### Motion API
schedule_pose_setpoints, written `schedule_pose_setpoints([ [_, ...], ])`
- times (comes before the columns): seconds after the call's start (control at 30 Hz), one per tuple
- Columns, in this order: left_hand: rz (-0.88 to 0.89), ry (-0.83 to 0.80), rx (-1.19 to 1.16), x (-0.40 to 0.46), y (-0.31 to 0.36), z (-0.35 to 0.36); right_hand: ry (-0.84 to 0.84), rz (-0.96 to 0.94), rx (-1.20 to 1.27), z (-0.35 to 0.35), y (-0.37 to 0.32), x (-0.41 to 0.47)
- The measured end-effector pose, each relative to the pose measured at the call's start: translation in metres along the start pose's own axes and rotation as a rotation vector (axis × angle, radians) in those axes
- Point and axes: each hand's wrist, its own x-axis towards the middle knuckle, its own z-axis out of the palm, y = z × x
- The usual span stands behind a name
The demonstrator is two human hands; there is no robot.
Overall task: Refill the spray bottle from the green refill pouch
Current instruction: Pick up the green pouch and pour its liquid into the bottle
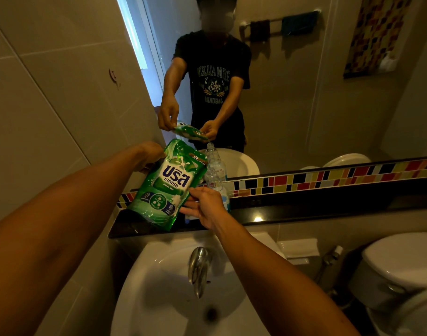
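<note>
The green refill pouch [168,183] is held tilted above the black ledge [304,209], its upper right corner leaning toward the bottle. My left hand [147,157] grips the pouch's upper left end from behind and is partly hidden by it. My right hand [202,204] pinches the pouch's lower right edge between thumb and fingers. A clear plastic bottle [216,181] with a blue label stands upright on the ledge just behind the pouch, with no spray head on its neck. The mirror shows the pouch corner right above the bottle's open neck.
A white sink [159,275] with a chrome tap [199,267] lies directly below my arms. A white toilet [399,270] stands at the right. A mosaic tile strip [328,177] and a mirror [304,93] back the ledge. A tiled wall closes the left side.
</note>
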Motion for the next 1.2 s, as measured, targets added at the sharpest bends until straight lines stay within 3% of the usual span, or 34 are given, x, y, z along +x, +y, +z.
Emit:
schedule_pose_setpoints([
  [1.2, 0.008, -0.002, 0.016, -0.0048, 0.0026, -0.0004, 0.004, 0.002, 0.012, 0.0000, -0.0018, -0.0029],
])
